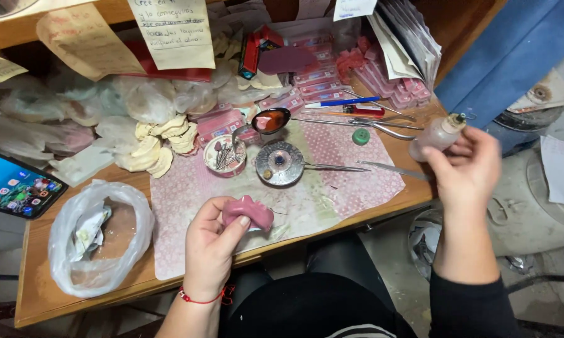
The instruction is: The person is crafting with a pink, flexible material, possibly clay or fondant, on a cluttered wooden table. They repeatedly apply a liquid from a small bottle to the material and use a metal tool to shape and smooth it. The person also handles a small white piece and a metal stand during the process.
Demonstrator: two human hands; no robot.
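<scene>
My left hand point(212, 244) grips a pink wax denture base point(249, 211) just above the front edge of the wooden bench point(44, 275). My right hand point(466, 169) is raised off the bench's right end and holds a small translucent bottle point(437, 134) with a dark nozzle, tilted up to the right. Between the hands, on a pink patterned mat point(344, 181), lie a round metal dish with a handle point(280, 164), a ladle of red wax point(270, 120) and a small pot of burs point(225, 155).
A clear plastic bag point(97, 241) lies at the front left, a lit phone point(15, 188) beyond it. Plaster dental casts point(160, 144), pink tooth-card boxes point(319, 81), metal instruments point(382, 128), a blue pen point(343, 102) and paper notes point(172, 31) crowd the back.
</scene>
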